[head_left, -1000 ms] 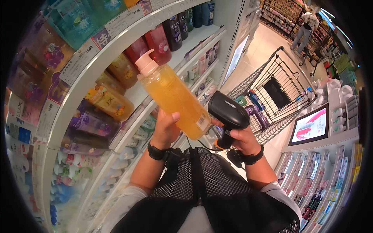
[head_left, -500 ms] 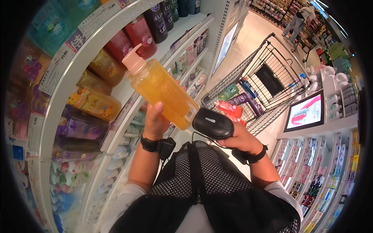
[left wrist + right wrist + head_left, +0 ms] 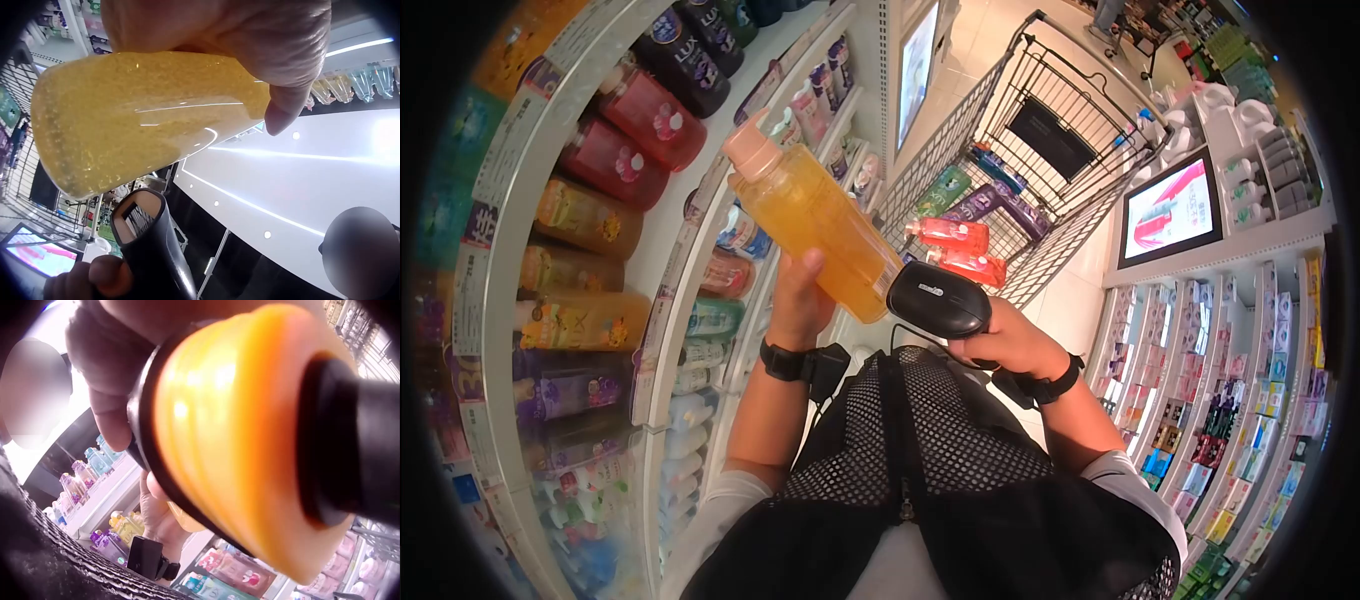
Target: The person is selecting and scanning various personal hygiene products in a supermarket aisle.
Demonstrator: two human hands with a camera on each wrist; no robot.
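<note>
Bottle (image 3: 825,230): clear plastic, full of orange-gold liquid (fine bubbles show through it in the left wrist view).
Cap (image 3: 750,150): pale pink pump top, closed.
Bottle pose: tilted, with the cap end high and to the left and the base low and to the right.
Label (image 3: 890,285): small and white, on the side near the base.
Bottle place: held in the air by the left hand (image 3: 800,300), which grips its lower half.
Scanner (image 3: 938,300): black handheld reader with a rounded head.
Collar (image 3: 237,437): orange, at the foot of the handle.
Scanner pose: head just beside the bottle's base, with a slight gap between them.
Scanner place: gripped by the right hand (image 3: 1010,345).
</note>
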